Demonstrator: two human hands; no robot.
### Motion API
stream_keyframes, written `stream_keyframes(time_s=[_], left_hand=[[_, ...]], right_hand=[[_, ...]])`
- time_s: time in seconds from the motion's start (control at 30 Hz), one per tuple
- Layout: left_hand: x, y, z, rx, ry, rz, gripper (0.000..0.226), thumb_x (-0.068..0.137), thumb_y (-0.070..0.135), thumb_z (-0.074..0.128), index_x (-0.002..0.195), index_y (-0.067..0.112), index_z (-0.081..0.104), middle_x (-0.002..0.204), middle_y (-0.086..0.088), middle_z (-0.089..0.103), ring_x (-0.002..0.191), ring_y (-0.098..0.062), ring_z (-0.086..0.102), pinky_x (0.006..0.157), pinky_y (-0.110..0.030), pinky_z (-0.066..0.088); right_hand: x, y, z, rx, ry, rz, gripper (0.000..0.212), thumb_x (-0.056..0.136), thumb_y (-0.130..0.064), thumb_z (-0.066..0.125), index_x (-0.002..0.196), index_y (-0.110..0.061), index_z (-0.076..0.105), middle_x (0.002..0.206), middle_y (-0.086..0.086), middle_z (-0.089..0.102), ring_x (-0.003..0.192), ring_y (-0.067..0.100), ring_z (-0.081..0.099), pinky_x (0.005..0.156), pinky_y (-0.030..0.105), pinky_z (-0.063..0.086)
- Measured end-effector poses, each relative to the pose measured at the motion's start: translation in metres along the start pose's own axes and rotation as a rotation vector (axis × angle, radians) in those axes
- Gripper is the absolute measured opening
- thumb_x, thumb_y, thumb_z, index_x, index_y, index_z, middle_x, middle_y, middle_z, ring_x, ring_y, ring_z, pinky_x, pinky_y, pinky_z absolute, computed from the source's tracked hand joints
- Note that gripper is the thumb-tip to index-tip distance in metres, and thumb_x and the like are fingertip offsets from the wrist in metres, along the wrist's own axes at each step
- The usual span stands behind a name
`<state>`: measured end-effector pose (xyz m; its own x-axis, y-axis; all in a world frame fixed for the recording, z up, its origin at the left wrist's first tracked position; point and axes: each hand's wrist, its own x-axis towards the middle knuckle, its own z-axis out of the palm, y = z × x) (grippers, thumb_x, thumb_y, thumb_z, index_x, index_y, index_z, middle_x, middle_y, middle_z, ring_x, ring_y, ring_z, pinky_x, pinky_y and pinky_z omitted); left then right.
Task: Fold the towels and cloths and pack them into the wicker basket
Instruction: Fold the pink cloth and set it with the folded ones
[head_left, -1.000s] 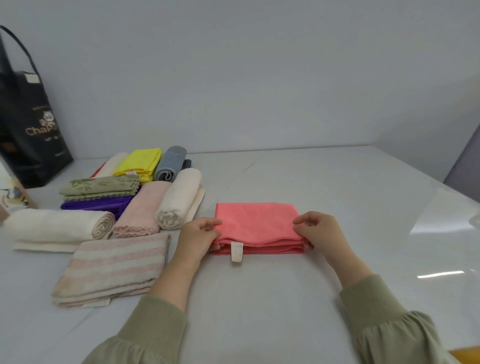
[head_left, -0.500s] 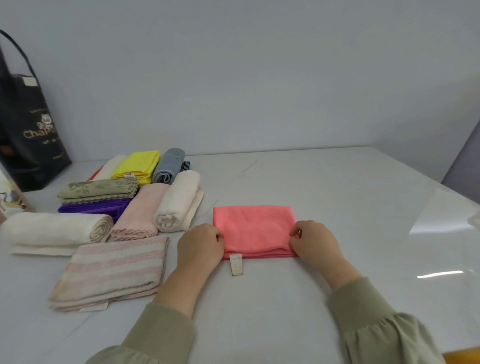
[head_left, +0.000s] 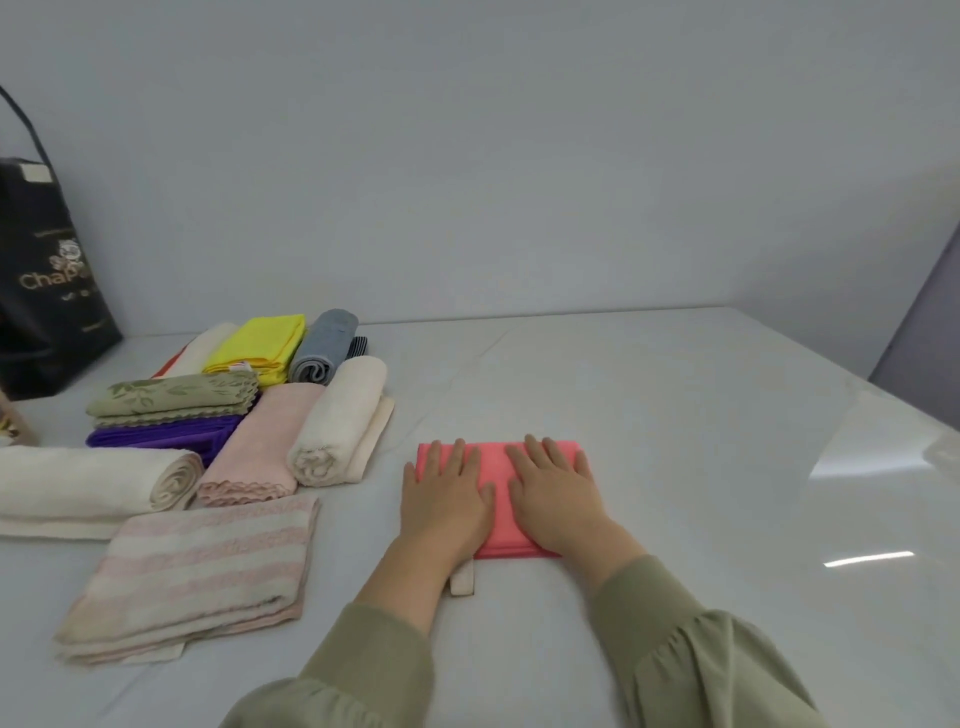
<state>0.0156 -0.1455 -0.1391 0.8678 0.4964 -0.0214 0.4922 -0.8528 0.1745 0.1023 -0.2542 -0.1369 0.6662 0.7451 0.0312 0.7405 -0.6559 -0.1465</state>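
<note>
One white bench (head_left: 675, 415) carries one black bag (head_left: 47, 291) far left, a cluster of towels (head_left: 260, 441), three of them rolled, and one folded coral cloth (head_left: 493, 454) mid-bench, long axis left-right, its label (head_left: 464, 579) toward the person. The left hand (head_left: 447, 499) and right hand (head_left: 556, 493) press it, fingers straight.

The left hand (head_left: 445, 501) and the right hand (head_left: 558, 499) are laid flat, palms down, side by side. All fingers (head_left: 537, 457) are held straight and slightly spread, thumbs close together. The 2 forearms are extended forward, covered by olive sleeves (head_left: 691, 649).
</note>
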Motion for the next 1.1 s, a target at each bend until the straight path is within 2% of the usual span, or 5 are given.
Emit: stream_keyframes(time_s=[0.2,0.5,0.73,0.93,1.1], left_hand=[[-0.001,-0.003,0.003,-0.011,0.014,0.002,0.058,0.100,0.042,0.018,0.153,0.021,0.008,0.161,0.003,0.000,0.148,-0.020,-0.007,0.118,-0.050,-0.001],[-0.011,-0.021,-0.019,-0.029,0.359,-0.094,0.046,0.100,0.031,0.030,0.145,0.023,0.035,0.157,0.001,0.023,0.147,-0.021,0.006,0.117,-0.050,0.009],[-0.016,-0.020,-0.016,-0.076,0.322,-0.053,0.048,0.099,0.036,0.030,0.144,0.022,0.038,0.155,-0.001,0.028,0.145,-0.022,0.014,0.116,-0.047,0.016],[-0.026,-0.020,-0.004,-0.002,-0.051,0.051,0.063,0.098,0.055,0.020,0.153,0.027,0.006,0.161,-0.002,-0.006,0.147,-0.024,-0.011,0.117,-0.051,0.000],[-0.024,-0.021,-0.002,0.007,-0.102,0.059,0.063,0.098,0.057,0.019,0.152,0.032,0.001,0.161,-0.001,-0.011,0.147,-0.024,-0.014,0.116,-0.051,-0.004]], right_hand=[[0.006,0.014,0.004,0.003,-0.040,0.120,0.059,0.099,-0.047,0.017,0.153,-0.023,0.010,0.160,0.001,0.007,0.147,0.019,0.002,0.116,0.054,0.001],[-0.016,0.006,-0.015,-0.267,-0.076,0.420,0.070,0.095,-0.059,0.017,0.139,-0.009,0.038,0.137,0.010,0.046,0.124,0.029,0.040,0.094,0.045,0.040],[-0.045,-0.014,-0.051,-0.136,-0.107,0.336,0.058,0.102,-0.047,0.017,0.118,-0.012,0.060,0.119,0.008,0.061,0.111,0.027,0.058,0.085,0.034,0.044],[-0.016,0.009,-0.050,0.059,-0.151,0.400,0.051,0.099,-0.050,0.029,0.118,-0.010,0.056,0.119,0.007,0.060,0.108,0.026,0.057,0.080,0.032,0.041],[0.002,0.011,-0.034,0.300,-0.156,0.367,0.041,0.085,-0.046,0.058,0.102,-0.009,0.060,0.100,0.006,0.064,0.090,0.023,0.060,0.072,0.029,0.043]])
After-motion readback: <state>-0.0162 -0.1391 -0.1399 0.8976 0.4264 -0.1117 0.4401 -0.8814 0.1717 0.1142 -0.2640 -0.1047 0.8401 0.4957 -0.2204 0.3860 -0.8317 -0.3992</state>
